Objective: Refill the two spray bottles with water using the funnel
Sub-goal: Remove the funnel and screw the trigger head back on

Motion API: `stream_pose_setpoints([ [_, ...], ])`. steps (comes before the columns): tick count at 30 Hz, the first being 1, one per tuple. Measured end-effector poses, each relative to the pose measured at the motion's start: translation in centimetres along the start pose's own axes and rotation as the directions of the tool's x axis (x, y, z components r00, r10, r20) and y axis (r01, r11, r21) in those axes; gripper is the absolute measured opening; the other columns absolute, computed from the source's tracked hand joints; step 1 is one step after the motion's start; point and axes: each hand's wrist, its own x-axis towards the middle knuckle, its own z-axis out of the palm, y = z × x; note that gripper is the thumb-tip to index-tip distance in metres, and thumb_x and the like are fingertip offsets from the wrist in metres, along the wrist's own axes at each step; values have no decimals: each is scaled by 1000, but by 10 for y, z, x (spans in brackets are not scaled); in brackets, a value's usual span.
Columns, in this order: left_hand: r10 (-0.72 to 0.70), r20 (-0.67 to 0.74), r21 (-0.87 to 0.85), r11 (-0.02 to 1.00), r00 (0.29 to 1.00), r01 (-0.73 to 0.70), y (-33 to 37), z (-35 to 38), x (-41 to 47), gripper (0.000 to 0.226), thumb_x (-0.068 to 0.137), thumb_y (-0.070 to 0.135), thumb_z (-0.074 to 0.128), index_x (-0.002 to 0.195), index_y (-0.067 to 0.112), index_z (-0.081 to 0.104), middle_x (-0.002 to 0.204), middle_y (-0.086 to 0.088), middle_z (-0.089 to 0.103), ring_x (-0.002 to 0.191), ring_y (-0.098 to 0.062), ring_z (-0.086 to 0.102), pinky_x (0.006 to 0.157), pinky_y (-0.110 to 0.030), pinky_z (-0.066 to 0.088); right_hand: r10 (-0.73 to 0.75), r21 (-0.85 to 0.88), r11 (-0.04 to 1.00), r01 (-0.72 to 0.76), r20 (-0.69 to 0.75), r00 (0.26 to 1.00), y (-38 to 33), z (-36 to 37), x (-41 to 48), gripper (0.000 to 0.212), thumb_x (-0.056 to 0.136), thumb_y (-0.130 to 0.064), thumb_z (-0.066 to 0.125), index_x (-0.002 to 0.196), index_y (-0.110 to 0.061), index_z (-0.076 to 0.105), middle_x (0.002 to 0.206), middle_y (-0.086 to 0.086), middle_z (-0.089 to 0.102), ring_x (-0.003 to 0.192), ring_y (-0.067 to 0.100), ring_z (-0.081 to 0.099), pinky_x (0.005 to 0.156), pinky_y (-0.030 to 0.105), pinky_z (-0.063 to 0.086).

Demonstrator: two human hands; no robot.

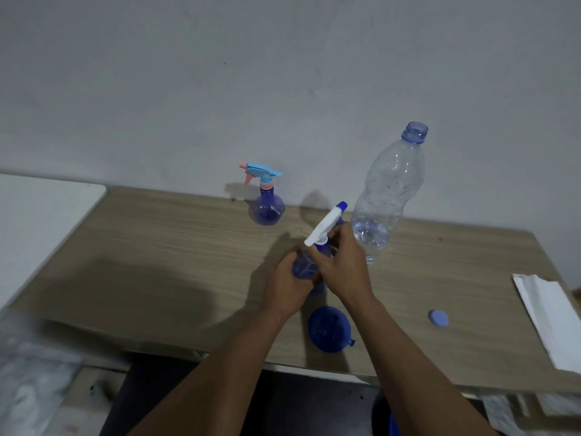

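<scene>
Head camera, frame centre: a person's left hand [287, 280] wraps the blue spray bottle [306, 265], tilted with its long axis up and right, while the right hand [344, 262] closes on its white trigger head [327, 225]. Funnel [329, 328] lies just below; the water bottle [388, 193] stands uncapped at right; the second sprayer [267, 196] waits behind.

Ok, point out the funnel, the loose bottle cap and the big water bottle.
funnel [328, 329], head view, on its blue bowl.
bottle cap [438, 318], head view, on its flat top.
water bottle [390, 190], head view, on its clear body.
</scene>
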Motion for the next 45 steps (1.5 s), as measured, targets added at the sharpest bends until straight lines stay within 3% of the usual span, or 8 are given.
stream_pose_setpoints([
  [4,-17,43,-58,998,999,20,-2,-1,0,48,78,4,79,115,32,64,103,8,74,96,-8,70,74,-20,55,-69,34,997,69,-5,998,2,1,-5,30,88,-29,74,106,-24,52,97,-15,66,93,1,65,80,26,55],
  [10,-22,19,-30,999,1000,22,-7,1,1,45,75,8,81,110,30,66,98,11,75,93,-8,71,76,-23,56,-42,47,998,42,1,999,2,1,-5,33,86,-32,77,101,-28,49,97,-16,66,91,-5,65,79,23,55],
  [13,-26,52,-21,999,998,27,-9,0,2,48,78,12,80,118,32,64,102,10,74,96,-10,70,76,-26,57,-101,32,994,101,7,995,4,1,-6,22,90,-28,73,101,-24,54,93,-12,67,89,4,66,79,33,58],
  [28,3,20,-3,1000,1000,-3,-8,2,2,43,75,4,78,96,39,64,83,13,73,79,1,69,63,-14,51,-76,30,997,76,19,997,8,1,-3,15,91,-26,71,95,-22,58,83,-12,65,77,3,62,67,20,50],
  [31,15,34,23,1000,999,-16,-7,-1,4,49,78,6,77,102,46,63,94,10,74,90,-8,71,71,-26,58,-103,-11,995,104,55,993,9,-2,-3,12,96,-20,64,87,-20,57,71,-11,57,64,3,52,59,21,41],
  [37,6,149,78,997,989,-17,-8,-10,15,56,75,17,83,121,42,61,107,14,73,100,-6,69,86,-37,59,-106,14,994,105,105,989,12,-5,5,6,97,-21,62,100,-18,67,84,-5,69,79,12,66,70,29,53],
  [41,-1,109,49,999,994,-5,-10,-5,12,50,77,9,80,120,28,65,102,7,75,97,-12,71,80,-26,58,-56,15,998,57,-20,998,11,6,-5,9,96,-21,64,102,-20,70,77,-13,67,72,1,63,61,10,44],
  [45,-5,68,83,997,998,-1,-8,-5,8,42,79,2,77,111,27,67,95,8,75,89,-6,71,70,-15,53,-10,22,1000,11,-80,997,9,14,-7,12,95,-27,67,106,-23,70,77,-13,67,72,2,63,63,15,47],
])
